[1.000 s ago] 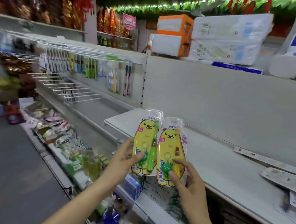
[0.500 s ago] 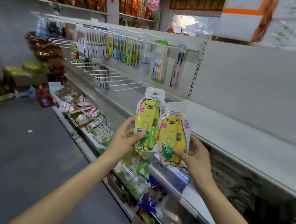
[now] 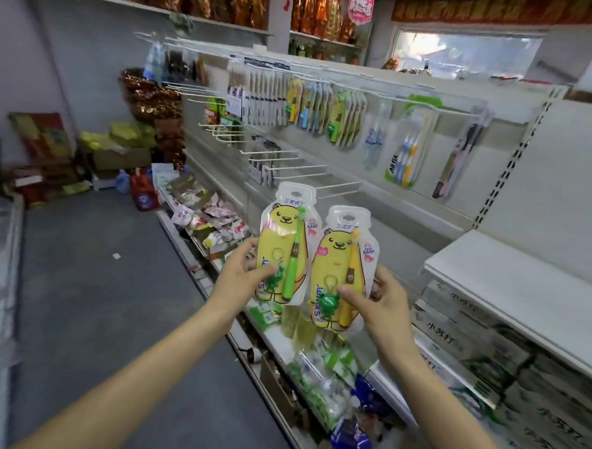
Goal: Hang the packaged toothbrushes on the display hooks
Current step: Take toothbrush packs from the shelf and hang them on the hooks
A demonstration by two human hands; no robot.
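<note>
**Two bear-card toothbrush packs, in hand, short of the hooks**

Item 1. Left hand [image 3: 242,276]: grip clamped on the lower left edge of the green-brush pack [image 3: 284,244], thumb across the front near the frog charm, fingers behind. Pack held upright, punched hang hole at top, clear of any hook.

Item 2. Right hand [image 3: 376,299]: grip clamped on the lower right of the yellow-brush pack [image 3: 343,271], thumb pressing the front beside the brush handle, fingers wrapped behind. Pack upright, its left edge touching or just overlapping the first pack; which, cannot be told.

Item 3. Empty wire hooks [image 3: 291,162]: a staggered row of bare white prongs behind and above the packs, jutting toward the aisle. Likely targets.

Item 4. Hung stock [image 3: 341,118]: matching yellow bear packs already on the upper rail, among other carded brushes [image 3: 406,154]. Farther along, a bare white shelf [image 3: 511,280].

Handling note, as judgement: both packs are in transit, neither hung. Best to serve one pack at a time. Raise it so the hang hole meets the prong tip squarely, card face toward the aisle, then slide it back along the wire. The low grip leaves the top free, which suits threading, but the thin card may flex; a pinch nearer the hole would steady it. Holding the second pack well aside avoids snagging.
</note>
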